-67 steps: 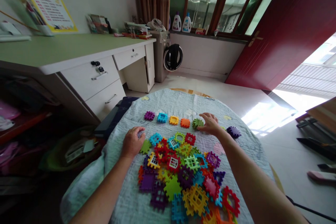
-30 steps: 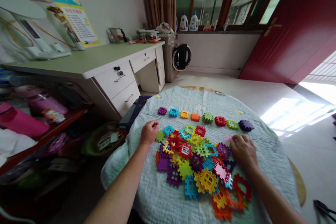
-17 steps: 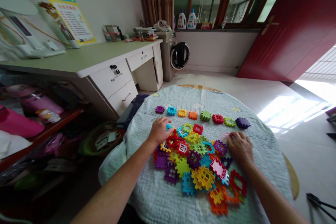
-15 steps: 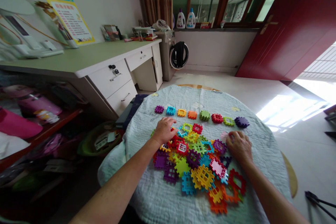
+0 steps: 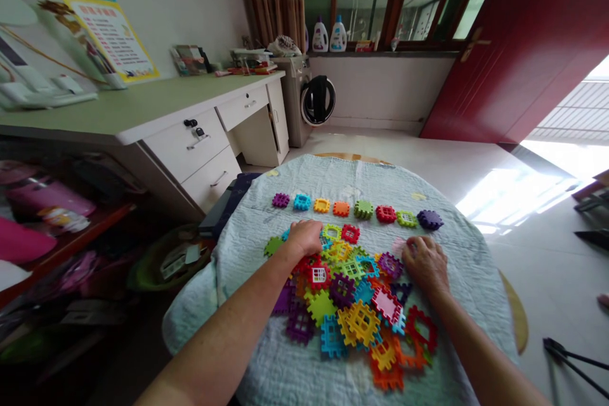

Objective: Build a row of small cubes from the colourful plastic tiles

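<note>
Green basin [image 5: 139, 274] holds pale flat pieces [image 5: 193, 254]; left hand [image 5: 307, 238] over blocks [image 5: 362, 292].

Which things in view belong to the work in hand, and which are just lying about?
In the work:
- left hand, over the pile
- right hand, beside it
- pile of plastic interlocking tiles
- row of tile stacks
- tablecloth under them

Lying about:
- two detergent bottles
- washing machine
- desk
- yellow-bordered poster

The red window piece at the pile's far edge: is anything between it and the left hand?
Yes, the lime-green frame piece and a blue piece lie between the left hand and the red window piece.
</note>
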{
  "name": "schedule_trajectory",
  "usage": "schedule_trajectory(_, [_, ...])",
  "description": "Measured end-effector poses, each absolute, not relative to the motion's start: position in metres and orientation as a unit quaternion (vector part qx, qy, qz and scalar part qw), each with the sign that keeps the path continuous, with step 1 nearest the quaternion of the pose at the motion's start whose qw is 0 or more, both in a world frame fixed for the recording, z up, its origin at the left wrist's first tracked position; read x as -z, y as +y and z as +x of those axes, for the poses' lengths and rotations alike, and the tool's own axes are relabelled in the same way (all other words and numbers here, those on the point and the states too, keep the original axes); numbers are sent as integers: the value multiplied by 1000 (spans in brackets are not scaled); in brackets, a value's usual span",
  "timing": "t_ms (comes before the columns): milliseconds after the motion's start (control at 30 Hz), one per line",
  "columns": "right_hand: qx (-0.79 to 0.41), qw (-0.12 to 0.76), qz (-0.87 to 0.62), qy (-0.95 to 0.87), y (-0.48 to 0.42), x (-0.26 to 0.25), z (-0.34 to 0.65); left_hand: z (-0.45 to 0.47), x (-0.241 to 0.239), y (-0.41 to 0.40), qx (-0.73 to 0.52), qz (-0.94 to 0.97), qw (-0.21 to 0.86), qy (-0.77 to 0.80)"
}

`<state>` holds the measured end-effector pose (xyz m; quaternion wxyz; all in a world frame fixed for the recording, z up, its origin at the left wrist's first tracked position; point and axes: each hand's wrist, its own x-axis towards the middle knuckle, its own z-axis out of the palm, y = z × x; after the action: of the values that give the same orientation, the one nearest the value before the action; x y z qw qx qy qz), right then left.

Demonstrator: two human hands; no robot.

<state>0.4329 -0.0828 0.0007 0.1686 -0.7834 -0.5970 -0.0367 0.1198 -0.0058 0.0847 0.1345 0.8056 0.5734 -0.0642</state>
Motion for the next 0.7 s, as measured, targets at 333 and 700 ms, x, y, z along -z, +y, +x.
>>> schedule_trajectory(333, [40,167,-783,-598,-84,-3,431,134,-87,-10,53,794,106,596])
schedule_trajectory(700, [56,176,-778,-601,-82,4,435,108,-85,-2,100,837,161,514])
